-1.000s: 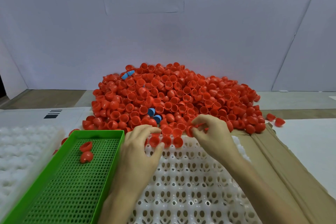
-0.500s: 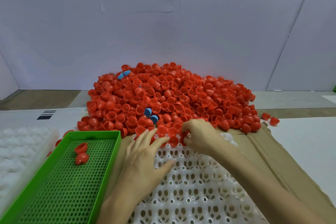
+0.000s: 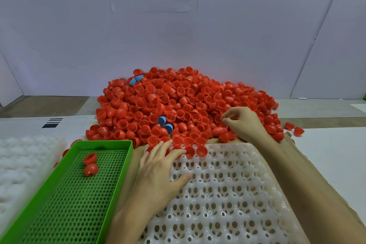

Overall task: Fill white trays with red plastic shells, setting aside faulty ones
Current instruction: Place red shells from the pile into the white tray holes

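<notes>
My left grip (image 3: 160,170) lies flat and spread on the white tray (image 3: 227,194), fingertips touching the few seated shells (image 3: 199,150) in its row at 12 o'clock. My right grip (image 3: 243,123) is curled into the near edge of the pile (image 3: 178,103) at 1 o'clock. I cannot tell whether it has a shell pinched.

The shells look light, thin, stiff and glossy, so I expect them to skid and roll. A light pinch across the rim should do.

The green tray (image 3: 103,142) at 9 o'clock holds two rejects (image 3: 90,163), and its raised wall stands just beside my left wrist. The pile crowds the white tray's far edge. Open room lies toward 6 o'clock, over the bare cups.
</notes>
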